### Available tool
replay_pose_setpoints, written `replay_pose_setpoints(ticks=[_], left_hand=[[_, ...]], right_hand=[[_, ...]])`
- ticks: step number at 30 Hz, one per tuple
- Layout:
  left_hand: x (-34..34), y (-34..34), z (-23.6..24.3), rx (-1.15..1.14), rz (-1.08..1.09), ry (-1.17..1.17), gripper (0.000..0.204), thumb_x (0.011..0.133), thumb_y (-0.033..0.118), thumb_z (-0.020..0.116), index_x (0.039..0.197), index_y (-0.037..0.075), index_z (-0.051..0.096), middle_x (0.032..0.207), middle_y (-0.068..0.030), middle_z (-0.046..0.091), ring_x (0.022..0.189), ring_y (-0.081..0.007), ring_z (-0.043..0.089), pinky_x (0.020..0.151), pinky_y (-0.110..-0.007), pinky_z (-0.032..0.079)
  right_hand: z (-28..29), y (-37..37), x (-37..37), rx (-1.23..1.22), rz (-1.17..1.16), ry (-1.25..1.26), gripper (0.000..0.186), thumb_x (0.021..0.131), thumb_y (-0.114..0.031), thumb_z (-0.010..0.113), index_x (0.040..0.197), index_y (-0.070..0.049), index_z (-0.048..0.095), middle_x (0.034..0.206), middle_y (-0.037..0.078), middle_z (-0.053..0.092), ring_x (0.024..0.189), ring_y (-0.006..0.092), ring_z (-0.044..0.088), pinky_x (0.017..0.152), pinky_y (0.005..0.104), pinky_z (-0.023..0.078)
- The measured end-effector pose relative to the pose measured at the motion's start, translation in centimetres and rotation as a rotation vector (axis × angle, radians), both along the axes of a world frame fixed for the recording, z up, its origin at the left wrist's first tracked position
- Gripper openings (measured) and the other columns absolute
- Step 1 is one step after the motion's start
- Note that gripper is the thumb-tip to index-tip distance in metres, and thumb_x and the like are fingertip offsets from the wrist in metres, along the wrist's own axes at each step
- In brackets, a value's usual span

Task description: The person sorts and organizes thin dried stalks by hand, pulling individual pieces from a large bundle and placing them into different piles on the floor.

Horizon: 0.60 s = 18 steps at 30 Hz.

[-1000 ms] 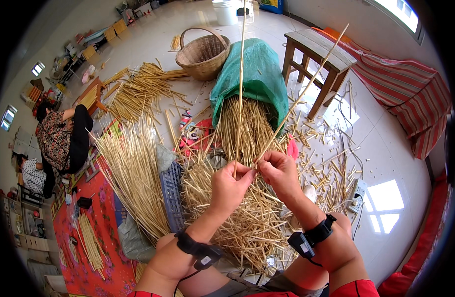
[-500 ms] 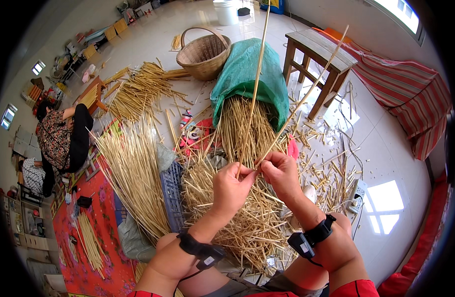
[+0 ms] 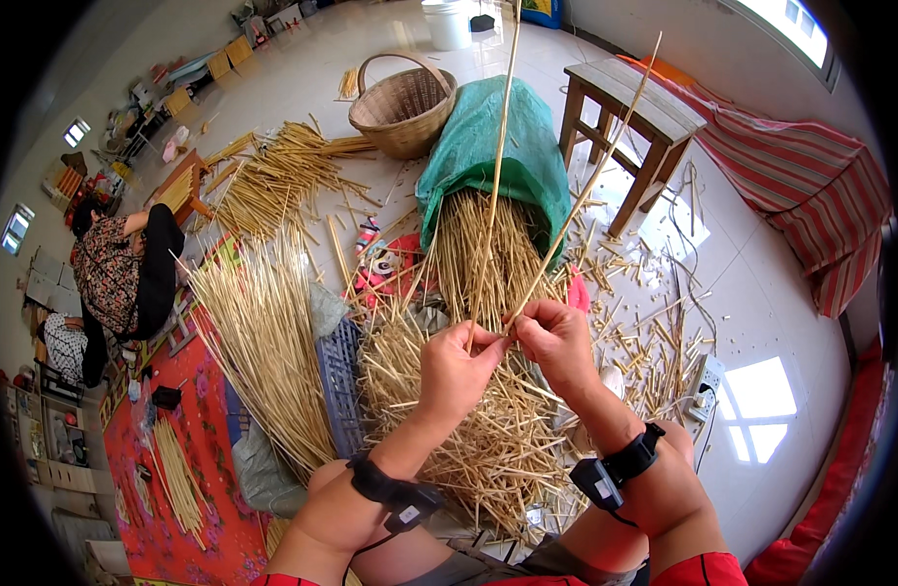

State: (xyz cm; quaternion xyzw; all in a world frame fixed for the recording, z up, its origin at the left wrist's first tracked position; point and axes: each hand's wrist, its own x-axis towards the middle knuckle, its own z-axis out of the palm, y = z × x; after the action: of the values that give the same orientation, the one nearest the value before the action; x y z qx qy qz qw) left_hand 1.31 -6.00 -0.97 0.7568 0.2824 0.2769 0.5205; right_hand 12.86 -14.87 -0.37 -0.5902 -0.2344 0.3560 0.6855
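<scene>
Both of my hands meet over a heap of short straw pieces (image 3: 488,459), fingertips nearly touching. My left hand (image 3: 455,369) is closed in a pinch on the base of a long pale straw stalk (image 3: 495,186), which rises almost upright. Closed the same way, my right hand (image 3: 556,344) grips a second straw stalk (image 3: 590,183) leaning to the right. The two stalks spread in a V; whether they join at the bottom is hidden by my fingers. Beyond my hands, a green woven sack (image 3: 488,137) lies with its mouth toward me, full of stalks (image 3: 478,244).
On the left, a bundle of long stalks (image 3: 268,352) rests against a blue plastic crate (image 3: 343,366). Farther off stand a wicker basket (image 3: 402,112) and a wooden stool (image 3: 629,98). A power strip (image 3: 705,386) lies at right. Another person (image 3: 112,269) sits far left.
The tops of both stalks have swung slightly to the left. My hands stay in nearly the same place and keep their grip.
</scene>
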Motion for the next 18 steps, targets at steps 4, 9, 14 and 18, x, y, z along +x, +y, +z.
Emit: replay_pose_setpoints(ticks=[4, 9, 14, 18], left_hand=[[0.09, -0.28, 0.39, -0.033, -0.007, 0.005, 0.014, 0.079, 0.008, 0.070, 0.074, -0.001, 0.061, 0.064, 0.0031, 0.058, 0.057, -0.0006, 0.046, 0.050, -0.017, 0.038], [0.01, -0.10, 0.61, -0.294, -0.017, -0.058, 0.014, 0.079, 0.009, 0.070, 0.075, 0.000, 0.061, 0.065, 0.0023, 0.059, 0.057, -0.0014, 0.047, 0.050, -0.018, 0.038], [-0.02, 0.03, 0.52, -0.290, 0.013, -0.043, 0.015, 0.078, 0.011, 0.071, 0.074, 0.000, 0.061, 0.065, -0.0004, 0.062, 0.058, -0.0034, 0.051, 0.052, -0.020, 0.042], [-0.09, 0.06, 0.51, -0.192, 0.017, -0.017, 0.016, 0.078, 0.012, 0.072, 0.075, 0.000, 0.061, 0.065, -0.0022, 0.062, 0.057, -0.0050, 0.053, 0.052, -0.021, 0.043]], right_hand=[[-0.37, -0.07, 0.16, 0.016, 0.000, -0.011, 0.011, 0.082, -0.006, 0.057, 0.080, 0.004, 0.063, 0.065, -0.001, 0.057, 0.054, 0.0019, 0.045, 0.047, 0.0180, 0.034], [-0.19, -0.13, 0.14, 0.039, 0.010, 0.078, 0.010, 0.082, -0.007, 0.060, 0.079, 0.003, 0.062, 0.066, -0.001, 0.059, 0.057, 0.0024, 0.048, 0.049, 0.0179, 0.036], [-0.37, 0.02, -0.02, 0.019, 0.039, -0.010, 0.008, 0.081, -0.008, 0.061, 0.078, 0.000, 0.061, 0.067, -0.002, 0.057, 0.056, 0.0022, 0.046, 0.049, 0.0179, 0.034], [0.06, -0.21, 0.12, 0.007, 0.088, -0.005, 0.009, 0.080, -0.009, 0.062, 0.076, -0.001, 0.060, 0.067, -0.003, 0.057, 0.056, 0.0023, 0.045, 0.049, 0.0179, 0.033]])
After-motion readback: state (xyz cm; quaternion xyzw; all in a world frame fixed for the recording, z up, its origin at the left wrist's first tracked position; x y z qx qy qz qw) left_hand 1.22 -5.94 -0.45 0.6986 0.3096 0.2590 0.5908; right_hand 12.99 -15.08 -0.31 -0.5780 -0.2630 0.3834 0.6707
